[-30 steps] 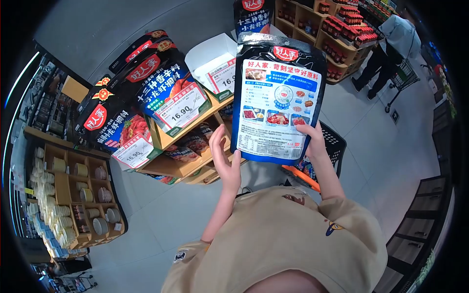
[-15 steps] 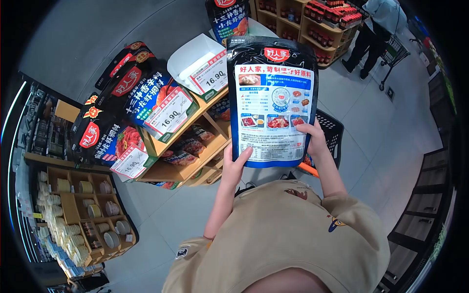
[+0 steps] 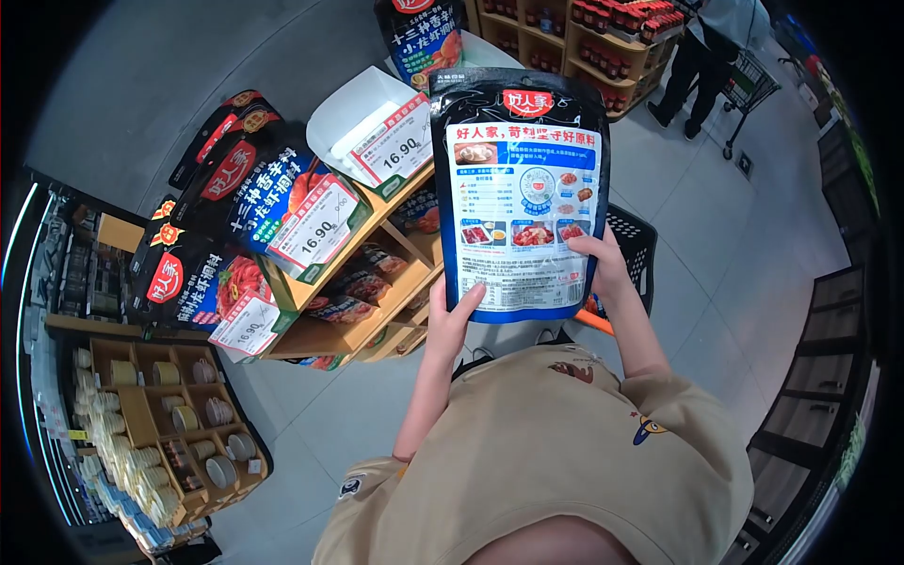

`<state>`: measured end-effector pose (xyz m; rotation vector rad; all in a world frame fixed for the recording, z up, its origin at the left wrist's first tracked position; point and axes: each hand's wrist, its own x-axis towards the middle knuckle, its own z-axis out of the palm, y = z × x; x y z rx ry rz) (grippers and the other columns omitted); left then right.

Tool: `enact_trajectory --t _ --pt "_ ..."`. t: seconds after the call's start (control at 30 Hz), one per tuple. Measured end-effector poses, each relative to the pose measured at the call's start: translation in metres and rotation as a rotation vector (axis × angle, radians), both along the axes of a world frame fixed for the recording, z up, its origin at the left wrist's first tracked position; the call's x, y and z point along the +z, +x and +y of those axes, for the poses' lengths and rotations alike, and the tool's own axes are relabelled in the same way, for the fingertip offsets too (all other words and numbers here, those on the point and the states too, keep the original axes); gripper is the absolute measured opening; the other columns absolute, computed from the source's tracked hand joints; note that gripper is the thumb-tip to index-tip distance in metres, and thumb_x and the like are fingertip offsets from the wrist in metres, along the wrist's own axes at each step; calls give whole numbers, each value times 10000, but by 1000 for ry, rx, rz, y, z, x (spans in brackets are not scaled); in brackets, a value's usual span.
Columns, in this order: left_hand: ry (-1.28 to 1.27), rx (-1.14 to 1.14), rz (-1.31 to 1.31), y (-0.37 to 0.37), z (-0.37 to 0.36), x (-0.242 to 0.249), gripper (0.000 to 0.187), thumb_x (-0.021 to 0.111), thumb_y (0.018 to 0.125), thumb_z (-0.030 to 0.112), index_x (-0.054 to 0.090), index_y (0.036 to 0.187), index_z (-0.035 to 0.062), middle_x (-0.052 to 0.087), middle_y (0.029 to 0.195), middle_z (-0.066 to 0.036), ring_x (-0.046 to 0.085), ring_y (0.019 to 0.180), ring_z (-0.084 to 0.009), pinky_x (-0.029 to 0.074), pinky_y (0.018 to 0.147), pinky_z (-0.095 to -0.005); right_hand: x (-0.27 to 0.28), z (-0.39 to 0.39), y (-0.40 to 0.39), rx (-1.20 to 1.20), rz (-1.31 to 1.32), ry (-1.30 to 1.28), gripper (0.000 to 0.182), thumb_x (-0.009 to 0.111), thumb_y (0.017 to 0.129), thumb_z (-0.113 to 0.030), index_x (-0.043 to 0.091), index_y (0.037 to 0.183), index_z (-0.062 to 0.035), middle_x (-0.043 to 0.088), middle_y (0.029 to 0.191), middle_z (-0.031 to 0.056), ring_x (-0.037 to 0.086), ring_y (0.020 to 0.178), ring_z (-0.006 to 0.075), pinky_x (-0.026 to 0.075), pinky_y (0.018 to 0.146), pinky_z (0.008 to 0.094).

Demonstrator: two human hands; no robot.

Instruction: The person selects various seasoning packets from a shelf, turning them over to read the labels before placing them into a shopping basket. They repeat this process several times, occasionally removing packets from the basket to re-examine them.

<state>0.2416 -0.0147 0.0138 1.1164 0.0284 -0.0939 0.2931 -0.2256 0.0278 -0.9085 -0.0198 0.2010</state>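
Observation:
A black and blue seasoning pouch (image 3: pixel 523 198) is held upright in front of me, its printed back with small food pictures turned my way. My left hand (image 3: pixel 454 315) grips the lower left edge, thumb on the front. At the lower right edge, my right hand (image 3: pixel 603 262) grips it the same way; the other fingers of both hands are hidden behind the pouch. Left of it, similar pouches (image 3: pixel 229 169) stand on a wooden display shelf (image 3: pixel 377 254) behind 16.90 price tags (image 3: pixel 315 229). Beside them is a white open box (image 3: pixel 353 118).
A black shopping basket (image 3: pixel 633 247) with an orange handle sits behind my right forearm. Shelves of red-capped jars (image 3: pixel 607 71) stand at the back, near a person with a shopping cart (image 3: pixel 749 89). Lower left is a wooden rack of bowls and cups (image 3: pixel 179 414).
The view has shifted slightly, so the shelf and its pouches sit a little further left. Both hands keep hold of the pouch, which has barely moved.

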Motion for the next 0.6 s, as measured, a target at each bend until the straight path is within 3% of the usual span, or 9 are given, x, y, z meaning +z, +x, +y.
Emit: enact_trajectory --t 0.23,0.4,0.47,0.6 --pt "16 -6 15 6 -4 1 344 567 775 113 471 1073 -29 557 993 -86 516 892 -122 392 803 -258 1 -4 1 -16 21 -7 482 514 661 1 399 1127 36 545 1024 147 563 900 217 449 792 321" --pt "137 -234 -50 15 6 -4 325 576 773 92 485 1064 -20 570 990 -74 534 879 -117 421 775 -254 -8 -13 5 17 -3 -74 480 527 646 6 407 1110 30 548 1010 143 561 896 215 445 792 322" --pt "142 -241 -34 17 8 -10 338 589 764 80 484 1071 -15 572 997 -79 541 884 -122 434 767 -260 -16 -15 3 118 55 -211 471 579 655 -18 401 1088 33 543 1004 139 551 893 204 442 788 320" --pt "100 -146 33 18 -3 -12 382 615 741 73 475 1084 -18 571 1006 -96 545 906 -142 435 772 -278 -32 -9 -7 206 53 -230 469 591 661 -7 429 1100 21 555 994 124 554 883 182 444 780 291"
